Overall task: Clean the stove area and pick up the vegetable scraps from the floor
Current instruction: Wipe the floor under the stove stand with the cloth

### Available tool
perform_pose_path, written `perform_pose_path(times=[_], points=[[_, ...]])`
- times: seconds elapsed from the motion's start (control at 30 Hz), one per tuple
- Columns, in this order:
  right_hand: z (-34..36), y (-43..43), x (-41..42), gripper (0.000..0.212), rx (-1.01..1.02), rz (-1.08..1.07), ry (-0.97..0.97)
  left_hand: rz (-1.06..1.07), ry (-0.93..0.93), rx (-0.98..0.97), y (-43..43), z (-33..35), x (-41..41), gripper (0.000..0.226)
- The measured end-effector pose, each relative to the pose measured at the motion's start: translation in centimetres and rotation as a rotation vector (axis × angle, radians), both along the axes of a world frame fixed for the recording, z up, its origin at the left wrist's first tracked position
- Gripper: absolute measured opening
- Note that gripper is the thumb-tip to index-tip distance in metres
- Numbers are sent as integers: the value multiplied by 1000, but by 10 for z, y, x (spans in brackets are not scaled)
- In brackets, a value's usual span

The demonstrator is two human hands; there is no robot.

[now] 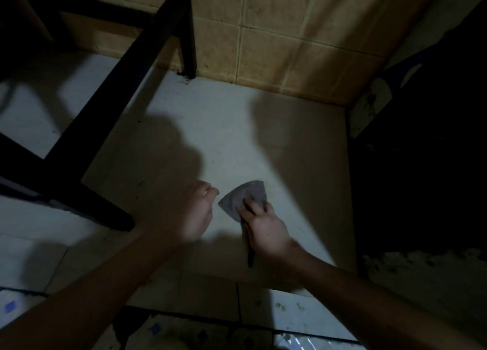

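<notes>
Down at floor level, the right hand point(263, 225) grips a grey fan-shaped tool point(245, 194), fingers spread on its flat face and its dark handle point(250, 257) running back under the palm. The tool lies flat against the pale floor point(290, 152). Just to its left, not quite touching it, is the left hand point(192, 212). It is blurred, and I cannot tell whether its fingers pinch anything or are only loosely curled.

No vegetable scraps are plain to see in this dim light. Only small dark specks point(184, 79) show, far off by the wall. The main risk, I judge, is missing bits: the hands and arms throw broad shadows over the patch being worked, and anything small there could be passed over or pushed aside by the tool's edge. Scraps might also be swept left under the black frame point(126, 67), whose near foot point(110, 215) stands close to the left forearm, where a quick sweep could knock it.

Open floor runs from the hands to the far tan tiled wall point(276, 46). To the right, a dark bulk point(421, 165) closes the space along a straight edge, so its far corner with the wall could trap debris.
</notes>
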State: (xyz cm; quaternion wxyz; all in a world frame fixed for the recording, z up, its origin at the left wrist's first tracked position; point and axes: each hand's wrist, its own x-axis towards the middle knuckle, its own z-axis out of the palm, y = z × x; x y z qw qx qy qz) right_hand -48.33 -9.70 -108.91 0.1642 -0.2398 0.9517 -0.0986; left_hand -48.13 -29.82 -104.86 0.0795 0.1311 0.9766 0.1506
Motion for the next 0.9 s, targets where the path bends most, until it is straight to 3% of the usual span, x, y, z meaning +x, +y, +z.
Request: perform_pose_path(times=[0.1, 0.2, 0.33, 0.63, 0.9], points=[[-2, 1, 24, 54, 32, 151, -67, 38, 13, 33, -10, 9, 8, 33], [-4, 16, 37, 54, 37, 144, -102, 85, -3, -15, -15, 15, 14, 36], [-10, 41, 44, 52, 1, -22, -44, 107, -50, -36, -11, 20, 21, 38], [-10, 109, 84, 47, -25, -517, 54, 33, 34, 64, 12, 14, 35, 35], [-9, 116, 128, 45, 31, -658, 40, -46, 36, 65, 32, 1, 45, 32]])
